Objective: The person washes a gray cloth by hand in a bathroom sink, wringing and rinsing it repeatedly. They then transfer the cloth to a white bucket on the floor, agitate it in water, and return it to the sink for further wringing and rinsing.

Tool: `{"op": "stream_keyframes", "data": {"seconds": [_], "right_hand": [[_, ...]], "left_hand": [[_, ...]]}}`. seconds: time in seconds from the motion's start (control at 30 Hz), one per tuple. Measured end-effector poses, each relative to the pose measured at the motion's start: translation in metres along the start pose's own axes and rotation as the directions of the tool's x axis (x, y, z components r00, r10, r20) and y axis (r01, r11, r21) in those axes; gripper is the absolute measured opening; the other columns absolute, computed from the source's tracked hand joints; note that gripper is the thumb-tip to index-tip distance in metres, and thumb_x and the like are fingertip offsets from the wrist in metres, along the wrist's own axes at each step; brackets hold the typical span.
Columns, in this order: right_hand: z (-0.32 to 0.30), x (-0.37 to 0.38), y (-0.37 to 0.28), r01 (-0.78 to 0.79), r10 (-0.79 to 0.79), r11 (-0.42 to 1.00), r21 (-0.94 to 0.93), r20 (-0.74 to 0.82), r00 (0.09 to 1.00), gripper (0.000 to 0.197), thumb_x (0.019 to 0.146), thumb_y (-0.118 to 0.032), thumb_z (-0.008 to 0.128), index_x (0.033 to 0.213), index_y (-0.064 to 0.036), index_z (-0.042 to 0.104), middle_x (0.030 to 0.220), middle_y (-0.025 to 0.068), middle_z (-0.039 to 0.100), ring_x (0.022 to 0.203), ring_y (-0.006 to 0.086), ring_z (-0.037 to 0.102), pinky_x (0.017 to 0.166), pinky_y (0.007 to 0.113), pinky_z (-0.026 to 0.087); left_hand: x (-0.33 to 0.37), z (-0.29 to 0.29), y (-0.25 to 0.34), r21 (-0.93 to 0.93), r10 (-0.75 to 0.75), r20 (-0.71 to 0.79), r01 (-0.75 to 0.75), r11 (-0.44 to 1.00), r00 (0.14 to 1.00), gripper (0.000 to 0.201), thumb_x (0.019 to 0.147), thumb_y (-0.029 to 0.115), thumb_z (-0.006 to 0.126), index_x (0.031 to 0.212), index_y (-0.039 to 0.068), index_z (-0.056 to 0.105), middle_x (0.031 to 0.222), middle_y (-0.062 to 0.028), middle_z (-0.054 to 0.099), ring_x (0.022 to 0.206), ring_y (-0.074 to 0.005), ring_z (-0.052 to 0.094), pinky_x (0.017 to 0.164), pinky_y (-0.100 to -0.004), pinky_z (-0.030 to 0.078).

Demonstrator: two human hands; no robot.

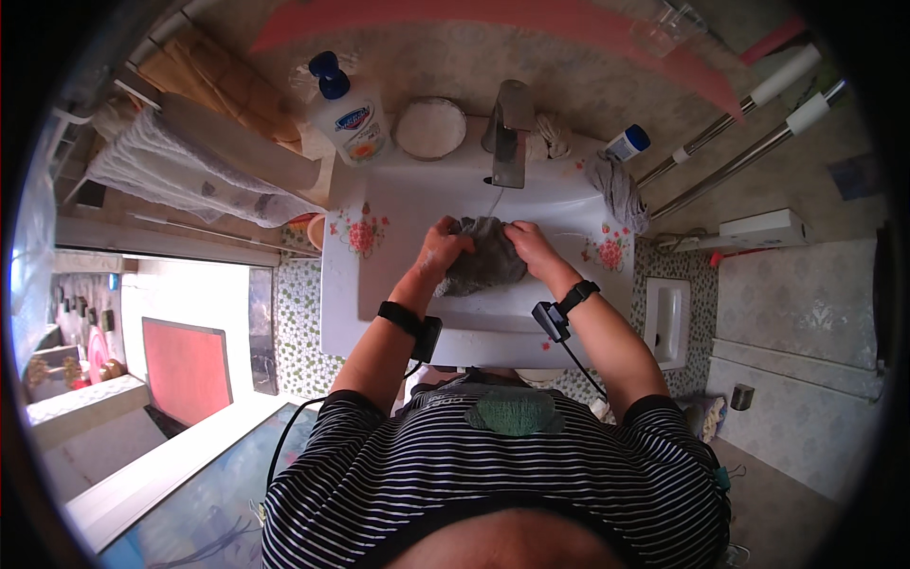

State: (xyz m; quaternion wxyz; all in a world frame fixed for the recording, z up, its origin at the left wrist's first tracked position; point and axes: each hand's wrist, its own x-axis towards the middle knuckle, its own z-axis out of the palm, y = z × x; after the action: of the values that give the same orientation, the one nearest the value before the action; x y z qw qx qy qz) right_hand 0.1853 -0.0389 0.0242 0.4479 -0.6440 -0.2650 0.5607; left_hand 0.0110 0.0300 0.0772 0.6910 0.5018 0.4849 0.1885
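A wet-looking grey cloth point(485, 264) hangs bunched between my two hands over the basin of a white sink point(379, 345). My left hand point(442, 250) grips its left upper edge, fingers curled into the fabric. On the opposite edge, my right hand point(534, 248) pinches the cloth between thumb and fingers. Just beyond the cloth stands a metal faucet point(511, 133), and a thin stream of water point(496, 200) runs from it toward the cloth's top. The cloth's lower part sags close to the basin floor; whether it touches is hard to see.
Along the sink's back ledge stand a white pump bottle point(353, 119) with a blue top, a round white dish point(429, 129) and a blue-capped container point(627, 143). Another grey cloth point(618, 192) drapes over the right corner. A light towel point(180, 171) hangs at left. Both wrists carry strapped devices with cables.
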Motion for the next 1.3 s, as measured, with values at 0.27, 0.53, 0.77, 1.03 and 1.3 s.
{"op": "stream_keyframes", "data": {"seconds": [0.27,0.53,0.77,1.03,1.3], "right_hand": [[0.0,0.026,0.003,0.07,-0.14,0.955,-0.289,-0.23,0.963,0.024,0.082,-0.021,0.052,0.089,0.0014,0.058,0.074,0.0046,0.057,0.069,0.0132,0.048,0.063,0.029,0.04],[0.027,0.017,-0.034,0.299,-0.283,0.949,0.1,-0.149,0.947,0.021,0.085,-0.02,0.048,0.087,-0.0009,0.057,0.074,0.0062,0.059,0.059,0.0145,0.052,0.055,0.027,0.043],[0.007,0.019,-0.029,0.004,-0.074,0.883,0.469,0.129,0.989,0.017,0.085,-0.02,0.049,0.081,-0.0044,0.055,0.067,0.0015,0.051,0.053,0.0113,0.046,0.048,0.023,0.038],[0.004,0.018,-0.003,-0.223,0.148,0.882,0.415,0.205,0.967,0.034,0.085,-0.034,0.049,0.091,-0.0019,0.057,0.084,0.0049,0.06,0.073,0.0126,0.053,0.067,0.027,0.043],[-0.021,0.038,-0.001,0.032,-0.047,0.996,-0.081,-0.18,0.983,0.034,0.081,-0.028,0.054,0.105,-0.004,0.053,0.093,0.012,0.06,0.086,0.0232,0.057,0.076,0.034,0.045]], "left_hand": [[0.029,0.003,-0.032,0.277,0.16,-0.131,-0.119,0.954,0.978,0.047,0.056,0.013,0.065,0.1,0.0,0.053,0.089,-0.0159,0.06,0.083,-0.0272,0.057,0.072,-0.0326,0.044],[0.047,0.023,-0.047,0.156,0.153,-0.125,-0.132,0.979,0.98,0.048,0.062,0.005,0.064,0.108,0.0,0.051,0.094,-0.0113,0.059,0.083,-0.0194,0.056,0.073,-0.0281,0.045],[0.034,0.03,-0.03,-0.077,0.04,-0.072,-0.046,0.996,0.997,0.042,0.064,0.002,0.062,0.105,0.0,0.054,0.094,-0.0114,0.059,0.084,-0.0207,0.056,0.074,-0.0285,0.046],[0.025,0.003,-0.007,-0.321,0.268,0.275,-0.174,0.931,0.924,0.036,0.067,0.001,0.054,0.103,0.001,0.056,0.096,-0.0126,0.058,0.084,-0.0229,0.057,0.074,-0.0301,0.046],[0.048,-0.015,-0.029,0.128,0.241,-0.305,-0.211,0.969,0.921,0.041,0.071,0.007,0.055,0.112,0.004,0.052,0.095,-0.0095,0.055,0.079,-0.0146,0.051,0.07,-0.0252,0.042]]}}
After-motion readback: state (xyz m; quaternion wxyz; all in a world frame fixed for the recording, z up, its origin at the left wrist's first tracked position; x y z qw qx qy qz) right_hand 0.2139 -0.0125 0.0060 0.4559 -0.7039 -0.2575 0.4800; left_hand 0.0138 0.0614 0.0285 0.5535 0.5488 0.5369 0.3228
